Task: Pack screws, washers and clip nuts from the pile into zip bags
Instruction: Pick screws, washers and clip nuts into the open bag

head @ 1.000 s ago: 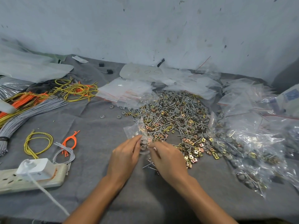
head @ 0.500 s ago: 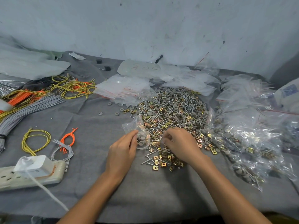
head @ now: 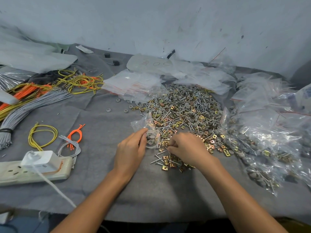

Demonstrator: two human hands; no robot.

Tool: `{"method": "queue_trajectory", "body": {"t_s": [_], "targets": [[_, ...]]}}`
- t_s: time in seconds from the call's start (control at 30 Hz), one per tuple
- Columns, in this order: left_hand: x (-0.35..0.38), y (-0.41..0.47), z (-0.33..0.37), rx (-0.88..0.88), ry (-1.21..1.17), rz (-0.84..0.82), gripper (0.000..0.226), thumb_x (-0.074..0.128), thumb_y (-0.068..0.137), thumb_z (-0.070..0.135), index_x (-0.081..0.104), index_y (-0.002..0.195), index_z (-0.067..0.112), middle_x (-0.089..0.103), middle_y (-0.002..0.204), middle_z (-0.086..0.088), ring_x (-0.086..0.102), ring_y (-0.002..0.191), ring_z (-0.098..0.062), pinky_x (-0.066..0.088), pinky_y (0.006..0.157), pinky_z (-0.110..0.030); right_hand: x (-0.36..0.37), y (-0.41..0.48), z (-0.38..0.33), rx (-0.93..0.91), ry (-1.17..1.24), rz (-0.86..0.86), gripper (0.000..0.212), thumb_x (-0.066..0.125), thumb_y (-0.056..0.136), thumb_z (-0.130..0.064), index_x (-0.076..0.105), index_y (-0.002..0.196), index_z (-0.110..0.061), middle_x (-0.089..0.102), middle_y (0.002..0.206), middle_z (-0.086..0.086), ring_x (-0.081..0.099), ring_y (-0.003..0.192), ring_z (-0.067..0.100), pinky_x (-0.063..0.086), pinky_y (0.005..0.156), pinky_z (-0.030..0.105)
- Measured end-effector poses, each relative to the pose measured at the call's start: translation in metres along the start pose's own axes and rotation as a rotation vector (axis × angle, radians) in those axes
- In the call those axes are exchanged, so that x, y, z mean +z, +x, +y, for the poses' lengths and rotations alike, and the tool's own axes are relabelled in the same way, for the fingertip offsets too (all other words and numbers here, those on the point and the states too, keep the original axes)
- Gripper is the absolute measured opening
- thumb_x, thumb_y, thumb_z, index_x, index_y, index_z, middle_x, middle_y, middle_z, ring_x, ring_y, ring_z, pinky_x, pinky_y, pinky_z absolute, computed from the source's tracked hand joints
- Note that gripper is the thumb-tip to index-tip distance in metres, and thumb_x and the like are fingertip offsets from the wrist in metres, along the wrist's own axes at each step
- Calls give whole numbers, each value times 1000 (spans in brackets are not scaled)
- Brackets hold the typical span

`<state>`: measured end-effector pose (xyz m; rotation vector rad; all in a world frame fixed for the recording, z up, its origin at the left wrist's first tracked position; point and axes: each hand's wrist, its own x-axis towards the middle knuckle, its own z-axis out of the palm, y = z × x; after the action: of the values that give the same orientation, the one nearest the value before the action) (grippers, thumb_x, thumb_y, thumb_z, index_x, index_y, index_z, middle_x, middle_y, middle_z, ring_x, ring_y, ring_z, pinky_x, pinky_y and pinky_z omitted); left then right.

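Zip bag [head: 143, 122] just beyond left hand [head: 130, 149], pinched.

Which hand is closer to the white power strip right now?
Left. The left hand holds the zip bag just right of the power strip; the right hand is farther right, at the pile.

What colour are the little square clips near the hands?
The clip nuts are shiny gold, clearest in the head view.
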<state>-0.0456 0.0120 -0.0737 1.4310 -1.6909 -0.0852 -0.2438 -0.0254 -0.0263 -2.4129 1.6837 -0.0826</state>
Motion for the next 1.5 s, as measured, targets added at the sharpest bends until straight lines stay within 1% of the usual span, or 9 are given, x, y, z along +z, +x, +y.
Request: {"method": "queue_trajectory", "body": {"t_s": [0.17,0.27,0.37,0.5,0.67,0.93,1.03,1.3,1.5], "targets": [[1,0,1,-2,10,8,25,66,95,9,72,120,8,74,115,-4,72,99,-20,57,83,-34,4,-6,-4,-26,47,-28,5,65,92,-25,66,90,-20,64,89,0,61,88,23,55,77,44],[1,0,0,7,20,11,25,66,95,10,71,120,9,74,115,-3,72,98,-19,55,83,-31,3,-11,4,-41,207,38,8,68,93,-28,60,89,-29,58,96,-11,55,94,13,49,80,33],[3,0,-2,7,28,12,26,65,96,11,71,121,11,74,115,-2,72,99,-17,54,85,-28,1,-20,6,-38,519,121,13,73,92,-24,61,89,-31,64,89,-11,58,83,3,45,69,15],[4,-1,-4,1,23,11,26,62,98,16,71,122,13,73,117,0,70,101,-16,52,86,-28,-2,-34,0,-60,916,176,23,78,87,-9,66,100,-22,69,93,0,67,87,13,56,78,26],[5,-1,-6,6,33,12,26,63,97,15,70,121,13,74,116,0,70,100,-17,48,85,-24,-4,-39,-10,-87,1053,232,32,79,84,-1,66,109,-16,70,97,3,69,91,15,57,83,29],[4,-1,-5,8,27,7,25,64,97,12,71,121,12,74,116,-2,71,101,-18,48,86,-24,-2,-44,-20,-277,738,483,29,83,81,-6,69,102,-22,68,87,-12,65,81,9,52,74,18],[4,-1,-4,7,26,6,26,64,96,11,71,121,11,74,116,-2,71,100,-19,52,86,-29,2,-41,-20,-320,781,452,24,79,87,-11,72,106,-23,65,85,-12,62,78,9,49,72,17],[4,-1,-4,-3,29,24,26,60,96,17,72,119,12,74,114,-1,71,99,-18,52,84,-30,22,-24,-27,-54,894,339,13,73,92,-22,63,90,-30,72,83,-10,68,75,7,53,67,25],[6,-1,-5,-13,24,24,28,57,96,20,72,118,12,75,112,-1,71,96,-19,48,82,-26,32,-4,-43,-91,572,440,7,73,91,-27,73,98,-30,49,90,-10,54,84,10,43,75,28]]}}
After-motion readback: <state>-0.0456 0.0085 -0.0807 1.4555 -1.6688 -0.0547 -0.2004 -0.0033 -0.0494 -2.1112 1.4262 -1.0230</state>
